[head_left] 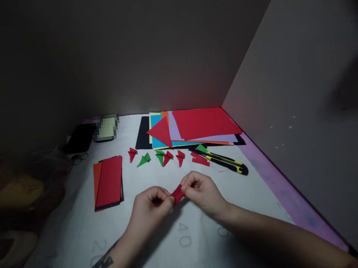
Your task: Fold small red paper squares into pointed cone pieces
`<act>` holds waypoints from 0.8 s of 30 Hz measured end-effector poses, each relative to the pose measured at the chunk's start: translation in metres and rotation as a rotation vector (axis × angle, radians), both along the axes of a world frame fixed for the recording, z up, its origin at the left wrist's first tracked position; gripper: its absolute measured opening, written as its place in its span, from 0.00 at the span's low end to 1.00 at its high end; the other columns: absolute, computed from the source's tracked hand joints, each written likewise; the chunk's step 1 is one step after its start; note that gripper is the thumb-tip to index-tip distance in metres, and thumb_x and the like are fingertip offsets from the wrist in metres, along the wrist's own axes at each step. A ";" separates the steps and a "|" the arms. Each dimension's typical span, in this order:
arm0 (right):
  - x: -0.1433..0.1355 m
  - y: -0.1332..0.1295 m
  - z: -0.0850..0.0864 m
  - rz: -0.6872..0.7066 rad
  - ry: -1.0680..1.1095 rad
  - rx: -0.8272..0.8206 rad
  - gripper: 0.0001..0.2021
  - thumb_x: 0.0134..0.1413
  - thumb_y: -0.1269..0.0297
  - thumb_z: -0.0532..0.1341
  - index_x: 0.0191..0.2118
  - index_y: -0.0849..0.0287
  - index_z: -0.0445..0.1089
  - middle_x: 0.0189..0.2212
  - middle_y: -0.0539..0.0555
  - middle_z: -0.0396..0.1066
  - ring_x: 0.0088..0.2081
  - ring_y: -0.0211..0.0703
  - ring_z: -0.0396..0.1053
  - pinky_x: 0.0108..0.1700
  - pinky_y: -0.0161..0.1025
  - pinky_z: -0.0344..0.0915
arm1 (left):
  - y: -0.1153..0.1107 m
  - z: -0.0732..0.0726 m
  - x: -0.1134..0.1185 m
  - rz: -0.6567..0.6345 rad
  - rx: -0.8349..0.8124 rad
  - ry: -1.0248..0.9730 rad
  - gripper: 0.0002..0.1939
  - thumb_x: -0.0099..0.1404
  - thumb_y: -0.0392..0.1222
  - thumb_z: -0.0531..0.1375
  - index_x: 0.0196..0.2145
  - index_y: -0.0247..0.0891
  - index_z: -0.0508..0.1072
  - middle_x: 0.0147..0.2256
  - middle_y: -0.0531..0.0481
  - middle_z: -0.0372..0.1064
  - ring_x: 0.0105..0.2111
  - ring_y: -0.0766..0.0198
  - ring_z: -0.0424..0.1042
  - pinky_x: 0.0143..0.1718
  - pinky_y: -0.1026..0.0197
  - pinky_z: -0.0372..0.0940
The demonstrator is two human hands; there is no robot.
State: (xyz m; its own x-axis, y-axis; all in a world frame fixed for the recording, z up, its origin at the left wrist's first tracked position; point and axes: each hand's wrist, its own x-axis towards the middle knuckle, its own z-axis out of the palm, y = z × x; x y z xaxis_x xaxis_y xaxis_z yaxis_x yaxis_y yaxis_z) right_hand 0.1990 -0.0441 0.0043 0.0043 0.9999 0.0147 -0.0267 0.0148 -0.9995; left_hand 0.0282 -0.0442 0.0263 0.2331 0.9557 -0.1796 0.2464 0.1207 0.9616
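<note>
A small red paper piece (177,193) is held directly between the two hands, in contact with the fingertips of each. Its near end is pinched between thumb and fingers of the left hand (151,203); its far end is pinched likewise by the right hand (205,194). Neither hand is nearer, as contact is made by both. The visible long axis is slanted from the left fingertips outward and rightward to the right fingertips. Both ends are covered by fingers, so the full length cannot be told. Beyond the hands, small folded papers (180,158) in red and green are spread. A utility knife (227,163) is placed beyond the right hand; stacked paper rectangles (109,181) are found left of the left hand.
</note>
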 end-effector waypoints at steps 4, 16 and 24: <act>0.001 0.000 -0.001 0.006 -0.001 -0.005 0.05 0.42 0.71 0.61 0.22 0.57 0.64 0.25 0.49 0.70 0.28 0.38 0.67 0.32 0.36 0.65 | 0.000 0.000 0.000 -0.005 -0.002 -0.014 0.09 0.54 0.41 0.61 0.19 0.36 0.69 0.26 0.49 0.72 0.27 0.64 0.70 0.31 0.62 0.63; -0.001 0.000 0.002 0.012 0.009 -0.003 0.06 0.42 0.70 0.61 0.22 0.56 0.62 0.25 0.49 0.69 0.28 0.38 0.67 0.32 0.36 0.64 | 0.000 0.002 0.001 -0.005 0.007 -0.027 0.09 0.53 0.40 0.61 0.18 0.36 0.69 0.25 0.49 0.72 0.27 0.64 0.70 0.30 0.63 0.63; 0.007 0.000 -0.003 0.079 -0.193 0.098 0.05 0.47 0.71 0.60 0.29 0.55 0.63 0.26 0.47 0.66 0.30 0.39 0.66 0.34 0.36 0.63 | 0.002 -0.002 -0.004 -0.027 0.106 0.067 0.09 0.56 0.40 0.60 0.20 0.36 0.70 0.25 0.49 0.72 0.27 0.64 0.70 0.31 0.63 0.64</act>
